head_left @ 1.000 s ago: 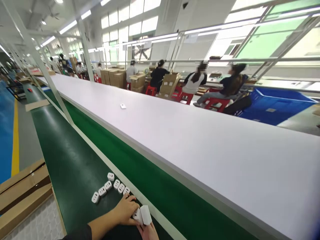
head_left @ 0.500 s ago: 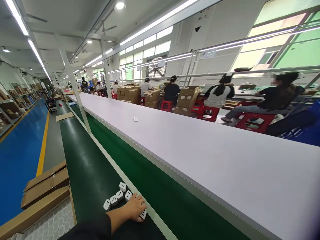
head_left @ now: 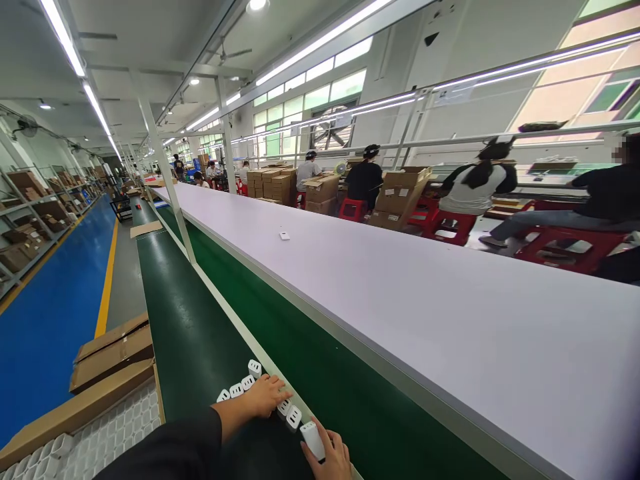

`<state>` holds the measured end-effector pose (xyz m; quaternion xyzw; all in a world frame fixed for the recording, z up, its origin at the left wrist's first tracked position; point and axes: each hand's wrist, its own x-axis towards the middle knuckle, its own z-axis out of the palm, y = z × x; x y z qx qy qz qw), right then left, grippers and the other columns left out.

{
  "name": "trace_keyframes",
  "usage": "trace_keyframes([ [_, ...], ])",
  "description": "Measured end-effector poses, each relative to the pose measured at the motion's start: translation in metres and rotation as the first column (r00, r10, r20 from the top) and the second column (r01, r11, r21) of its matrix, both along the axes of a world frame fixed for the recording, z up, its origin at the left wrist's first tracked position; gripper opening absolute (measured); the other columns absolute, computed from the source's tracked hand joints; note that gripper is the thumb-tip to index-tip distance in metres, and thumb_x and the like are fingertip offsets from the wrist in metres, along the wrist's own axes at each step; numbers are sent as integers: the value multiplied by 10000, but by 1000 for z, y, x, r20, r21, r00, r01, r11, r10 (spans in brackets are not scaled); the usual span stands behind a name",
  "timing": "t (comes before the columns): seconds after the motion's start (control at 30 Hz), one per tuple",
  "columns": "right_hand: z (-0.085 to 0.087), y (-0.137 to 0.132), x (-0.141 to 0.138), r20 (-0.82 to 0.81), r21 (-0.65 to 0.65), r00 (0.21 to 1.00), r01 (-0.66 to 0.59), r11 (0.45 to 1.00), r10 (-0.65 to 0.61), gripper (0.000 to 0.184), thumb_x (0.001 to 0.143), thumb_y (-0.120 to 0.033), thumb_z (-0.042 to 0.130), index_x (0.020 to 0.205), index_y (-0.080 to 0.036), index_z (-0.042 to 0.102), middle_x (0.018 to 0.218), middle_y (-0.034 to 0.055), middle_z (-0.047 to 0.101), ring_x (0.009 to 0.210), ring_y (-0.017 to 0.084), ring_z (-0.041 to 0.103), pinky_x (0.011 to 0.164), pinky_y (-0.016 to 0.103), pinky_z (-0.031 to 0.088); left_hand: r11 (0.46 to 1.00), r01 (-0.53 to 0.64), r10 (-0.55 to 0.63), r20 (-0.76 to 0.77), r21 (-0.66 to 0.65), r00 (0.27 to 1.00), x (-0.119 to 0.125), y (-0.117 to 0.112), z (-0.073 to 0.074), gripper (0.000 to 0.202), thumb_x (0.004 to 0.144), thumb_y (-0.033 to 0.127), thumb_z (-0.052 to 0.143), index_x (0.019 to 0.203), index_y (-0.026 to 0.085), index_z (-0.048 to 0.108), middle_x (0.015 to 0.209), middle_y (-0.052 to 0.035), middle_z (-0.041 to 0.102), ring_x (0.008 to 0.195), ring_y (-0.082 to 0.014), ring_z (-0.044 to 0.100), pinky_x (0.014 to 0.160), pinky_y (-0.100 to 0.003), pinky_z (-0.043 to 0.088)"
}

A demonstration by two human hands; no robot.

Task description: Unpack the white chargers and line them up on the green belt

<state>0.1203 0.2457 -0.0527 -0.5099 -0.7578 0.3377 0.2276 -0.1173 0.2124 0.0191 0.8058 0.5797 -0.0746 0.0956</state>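
Observation:
My left hand [head_left: 266, 396] is bent over a cluster of small white plug chargers on the dark green bench, its fingers closed about a charger [head_left: 285, 407]. The fingers and palm partly hide that one. Right beside it stands another charger [head_left: 294, 418] with its slots facing up. My right hand [head_left: 334, 456], at the bottom edge, grips a white charger [head_left: 313, 440] between thumb and fingers, tilted. Beyond my left hand several more chargers stand close together, among them one charger [head_left: 255, 368] near the bench's pale rail.
A carton [head_left: 75, 415] with many white housings in a tray is at lower left, flattened cardboard [head_left: 115, 350] behind it. A pale raised shelf [head_left: 380, 293] runs along the right, carrying one small white piece [head_left: 285, 236]. Co-workers sit on red stools beyond.
My right hand has come into view holding a charger. My left hand has shifted slightly up and away along the row, and two chargers now show beside its fingers. The view has turned a little left.

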Motion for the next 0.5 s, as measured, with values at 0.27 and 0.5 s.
trace_keyframes([
  [0.27,-21,-7,-25,-210,-94,976,-81,992,60,529,662,-453,538,1129,-229,644,1148,101,693,1110,372,625,921,469,527,997,79,-79,-12,-20,997,-14,8,-1,642,779,141,632,1391,191,446,1238,-126,610,1104,-268,598,909,-376,469],
  [0.5,26,-27,-46,-205,-202,976,36,979,-78,664,703,-480,559,1302,-194,533,1271,154,576,1132,371,619,846,454,565,990,139,-140,-33,-30,990,-30,10,24,817,688,211,726,1442,200,414,1407,-149,509,1276,-324,498,1095,-489,346],
])
